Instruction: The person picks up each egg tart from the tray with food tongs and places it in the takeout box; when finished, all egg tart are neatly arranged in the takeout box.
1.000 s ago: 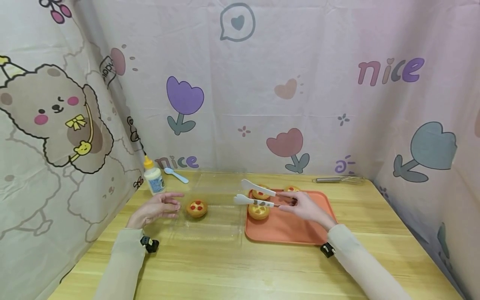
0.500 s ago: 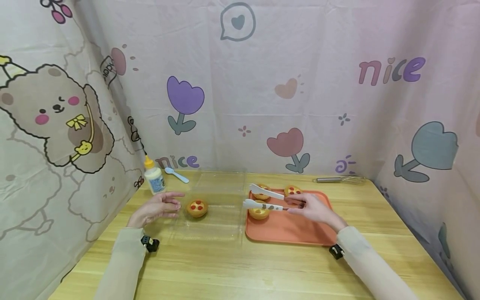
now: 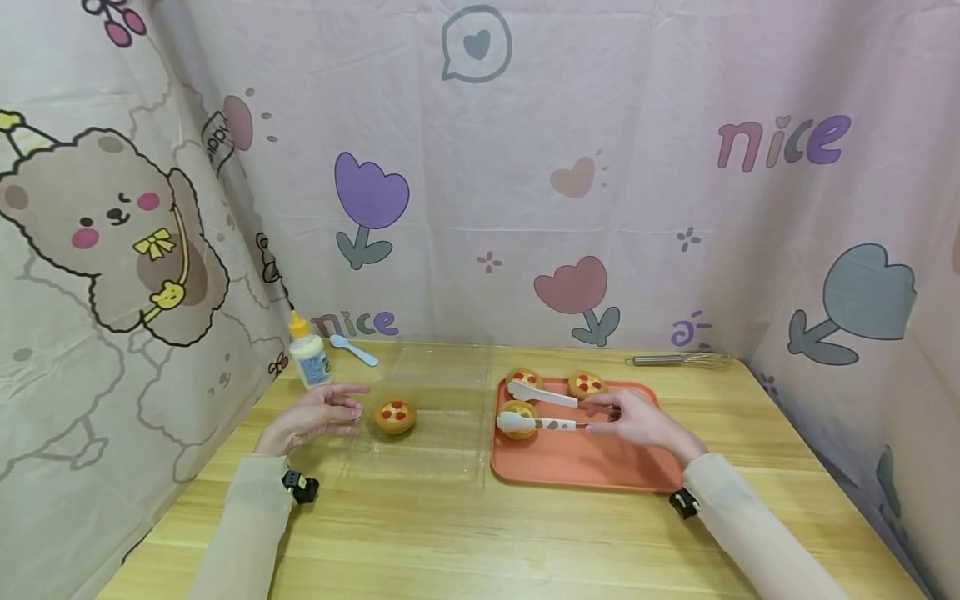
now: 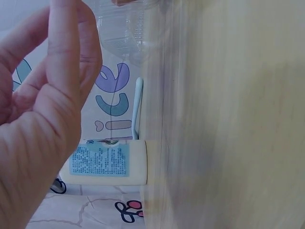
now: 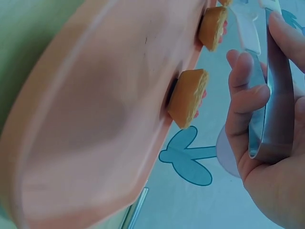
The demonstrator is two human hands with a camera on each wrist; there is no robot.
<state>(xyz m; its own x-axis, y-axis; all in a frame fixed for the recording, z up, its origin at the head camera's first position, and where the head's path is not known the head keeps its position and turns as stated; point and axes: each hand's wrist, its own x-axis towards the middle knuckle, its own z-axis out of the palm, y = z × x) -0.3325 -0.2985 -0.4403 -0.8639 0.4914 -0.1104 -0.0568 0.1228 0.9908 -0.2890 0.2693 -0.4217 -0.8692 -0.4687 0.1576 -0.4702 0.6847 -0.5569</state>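
My right hand (image 3: 639, 423) grips a pair of tongs (image 3: 557, 423) with white tips and a metal bend, its tips spread apart. They hang over the left part of an orange tray (image 3: 592, 467), overlapping the front-left egg tart (image 3: 517, 433) in the head view. Behind it sits a second tart (image 3: 525, 377), and a third tart (image 3: 587, 384) lies further right; its side shows as a tart (image 5: 189, 98) in the right wrist view. My left hand (image 3: 315, 417), fingers loosely bent and holding nothing, is at the left side of a clear plastic box (image 3: 442, 467) containing one tart (image 3: 394, 417).
A yellow-capped bottle (image 3: 311, 362) stands behind my left hand, beside a light blue spoon (image 3: 354, 350). At the back right lies a whisk (image 3: 678, 360). Printed curtains (image 3: 450, 250) close off the back and sides of the wooden table (image 3: 450, 542).
My right hand has drawn the tongs rightward and slightly toward me, from over the box's right edge to over the tray's tarts. The left hand has stayed in place.
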